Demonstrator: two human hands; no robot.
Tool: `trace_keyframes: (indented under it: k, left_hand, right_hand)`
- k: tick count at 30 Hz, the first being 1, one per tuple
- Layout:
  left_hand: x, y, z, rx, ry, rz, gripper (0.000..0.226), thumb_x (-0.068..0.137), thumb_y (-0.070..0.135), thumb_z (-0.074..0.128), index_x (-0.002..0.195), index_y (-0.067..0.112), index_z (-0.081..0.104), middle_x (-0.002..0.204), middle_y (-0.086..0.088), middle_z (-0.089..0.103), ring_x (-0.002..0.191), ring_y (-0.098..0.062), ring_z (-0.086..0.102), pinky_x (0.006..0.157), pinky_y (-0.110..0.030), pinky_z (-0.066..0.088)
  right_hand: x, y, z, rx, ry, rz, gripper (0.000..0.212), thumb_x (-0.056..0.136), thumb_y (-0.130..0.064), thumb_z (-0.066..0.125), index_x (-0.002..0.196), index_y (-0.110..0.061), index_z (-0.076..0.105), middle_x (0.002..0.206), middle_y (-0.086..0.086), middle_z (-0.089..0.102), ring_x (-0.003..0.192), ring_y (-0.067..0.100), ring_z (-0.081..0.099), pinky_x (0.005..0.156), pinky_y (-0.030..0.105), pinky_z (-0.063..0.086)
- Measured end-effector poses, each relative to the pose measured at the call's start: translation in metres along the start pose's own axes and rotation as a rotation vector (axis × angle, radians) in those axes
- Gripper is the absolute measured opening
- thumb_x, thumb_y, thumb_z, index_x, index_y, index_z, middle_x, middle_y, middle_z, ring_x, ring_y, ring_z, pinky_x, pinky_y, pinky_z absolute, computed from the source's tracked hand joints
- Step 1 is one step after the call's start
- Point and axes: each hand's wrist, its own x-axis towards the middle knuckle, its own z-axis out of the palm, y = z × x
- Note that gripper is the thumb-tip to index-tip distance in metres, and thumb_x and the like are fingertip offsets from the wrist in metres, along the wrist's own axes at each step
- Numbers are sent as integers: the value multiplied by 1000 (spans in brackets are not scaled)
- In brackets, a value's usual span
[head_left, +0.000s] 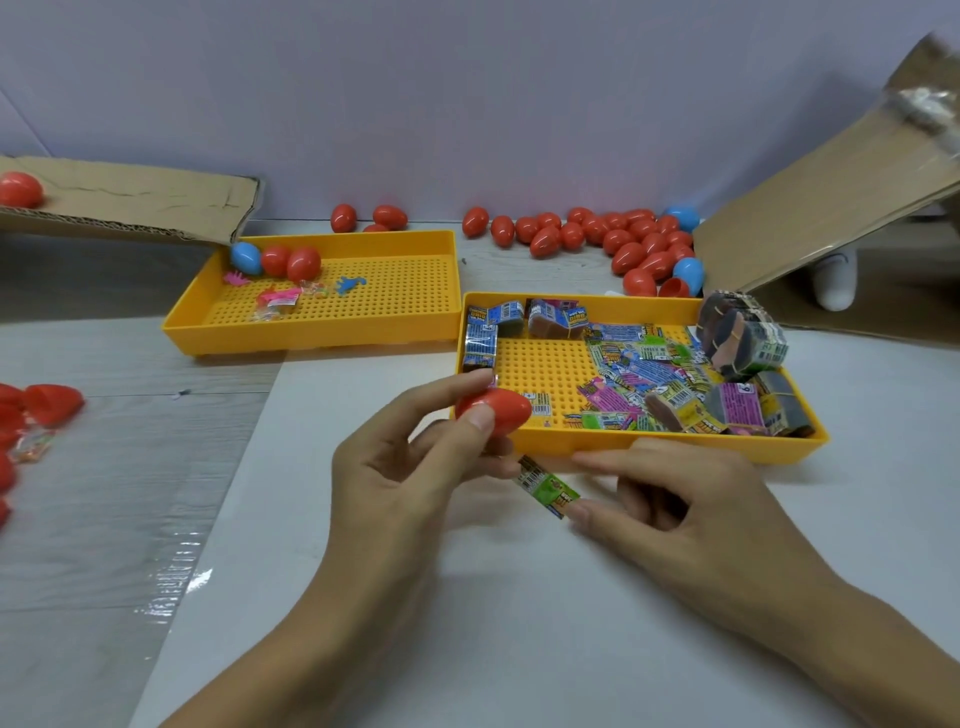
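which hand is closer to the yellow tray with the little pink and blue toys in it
Left. The left hand, holding a red egg, is in front of that tray, to its right. The right hand, pinching a paper slip, is farther right again.

Left hand (415, 467) grips a red egg shell (501, 410) just in front of the near yellow tray (675, 447). Right hand (685, 499) pinches a small green leaflet (548, 486) between the hands, over the white sheet (519, 623). Near tray holds loose and bundled leaflets; red and blue eggs (623, 239) piled behind it.
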Motion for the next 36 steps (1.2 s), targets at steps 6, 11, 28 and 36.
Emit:
trace_keyframes:
  k: [6, 11, 28, 36]
  left_hand:
    - [0, -1, 1, 16, -24, 7, 34, 70, 30, 78, 103, 27, 76, 98, -5, 76, 68, -20, 71, 69, -27, 58]
    - [-2, 0, 0, 139, -31, 108, 22, 78, 31, 70, 100, 28, 72, 96, -6, 72, 64, -19, 61, 56, -30, 52]
    - [-9, 3, 3, 420, -339, 310, 18, 82, 16, 75, 99, 21, 73, 107, 2, 60, 90, -20, 65, 65, -27, 54]
    - [-11, 3, 7, -28, -172, -95, 34, 69, 3, 78, 96, 23, 75, 100, -11, 71, 73, -23, 72, 64, -27, 58]
  right_hand:
    - [0, -1, 6, -151, -95, 32, 34, 81, -62, 57, 104, -42, 74, 71, -23, 63, 67, 2, 59, 55, 27, 46]
    - [-2, -2, 5, -46, -34, 24, 12, 86, -42, 72, 92, -35, 79, 66, -18, 66, 55, 2, 53, 51, 14, 36]
    - [2, -18, -6, 559, -158, 130, 22, 77, -45, 65, 72, -27, 77, 53, 3, 44, 51, 3, 36, 47, 11, 27]
    - [-2, -17, 2, 601, -54, 165, 51, 55, -67, 83, 91, -32, 77, 55, -5, 29, 51, 10, 31, 48, 18, 31]
